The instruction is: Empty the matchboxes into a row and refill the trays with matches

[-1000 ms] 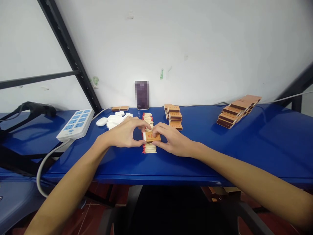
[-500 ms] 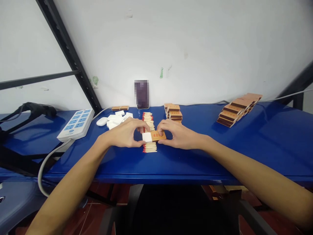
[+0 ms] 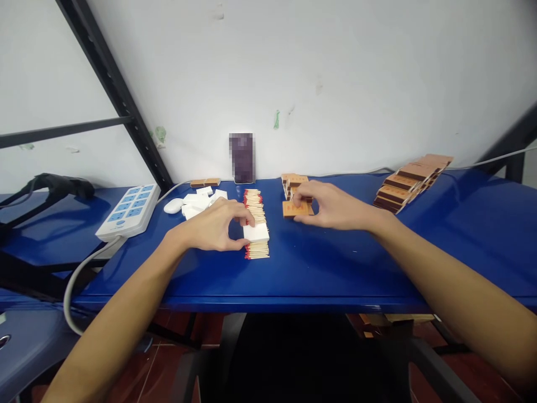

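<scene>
Between thumb and fingers of my left hand [image 3: 220,225] is a white matchbox tray [image 3: 257,233], held over the row of matches [image 3: 253,202]. The red-tipped matches lie side by side, heads to the left, and show above and below the tray. My right hand [image 3: 331,207] pinches an orange matchbox sleeve [image 3: 290,209] by its right part. This sleeve is in front of a small stack of matchboxes [image 3: 291,179], partly covering it; whether it touches them I cannot tell.
White trays [image 3: 193,205] lie in a pile beside a white rounded object [image 3: 173,206]. A power strip [image 3: 128,211] stands at the left. Brown matchboxes [image 3: 205,182] and a phone [image 3: 242,158] are by the wall. Stacked matchboxes [image 3: 409,182] lean at the right.
The orange sleeve has come apart from the white tray. My right hand has carried it right and back to the small stack; my left hand keeps the tray over the matches.
</scene>
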{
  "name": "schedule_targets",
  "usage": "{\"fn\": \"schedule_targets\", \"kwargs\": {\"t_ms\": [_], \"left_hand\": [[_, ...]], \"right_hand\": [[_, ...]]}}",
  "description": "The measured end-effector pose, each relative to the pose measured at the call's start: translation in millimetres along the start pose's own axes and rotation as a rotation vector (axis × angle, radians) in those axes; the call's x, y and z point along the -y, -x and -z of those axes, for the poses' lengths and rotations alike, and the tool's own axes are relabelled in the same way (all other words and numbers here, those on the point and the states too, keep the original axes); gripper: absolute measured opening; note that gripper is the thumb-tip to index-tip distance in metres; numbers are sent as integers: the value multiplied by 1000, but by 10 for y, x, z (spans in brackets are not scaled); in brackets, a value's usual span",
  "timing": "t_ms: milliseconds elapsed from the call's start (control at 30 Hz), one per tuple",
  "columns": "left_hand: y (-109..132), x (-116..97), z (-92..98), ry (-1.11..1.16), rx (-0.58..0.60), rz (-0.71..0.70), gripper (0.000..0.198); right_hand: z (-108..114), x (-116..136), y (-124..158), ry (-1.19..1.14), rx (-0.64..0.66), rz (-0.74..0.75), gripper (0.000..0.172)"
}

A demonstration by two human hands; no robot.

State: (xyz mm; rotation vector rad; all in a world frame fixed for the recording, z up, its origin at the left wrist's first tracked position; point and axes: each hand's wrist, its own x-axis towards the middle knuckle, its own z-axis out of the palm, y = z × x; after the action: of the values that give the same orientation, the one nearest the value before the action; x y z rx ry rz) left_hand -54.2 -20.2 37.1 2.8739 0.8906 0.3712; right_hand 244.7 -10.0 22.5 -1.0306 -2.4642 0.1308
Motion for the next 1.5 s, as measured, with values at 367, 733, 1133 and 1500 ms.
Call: {"fn": "schedule_targets", "kwargs": {"t_ms": [367, 733, 1133, 1500], "left_hand": [[-2, 6, 19, 2, -28, -22, 25], [-10, 11, 25, -20, -95, -59, 23], [13, 32, 39, -49, -98, -28, 24], [20, 61, 65, -80, -86, 8, 31]], "right_hand": [[45, -307, 44, 169, -36, -126, 41], [-25, -301, 13, 175, 14, -60, 26], [-53, -111, 7, 34, -87, -49, 21], [-122, -38, 9, 11, -187, -134, 16]]}}
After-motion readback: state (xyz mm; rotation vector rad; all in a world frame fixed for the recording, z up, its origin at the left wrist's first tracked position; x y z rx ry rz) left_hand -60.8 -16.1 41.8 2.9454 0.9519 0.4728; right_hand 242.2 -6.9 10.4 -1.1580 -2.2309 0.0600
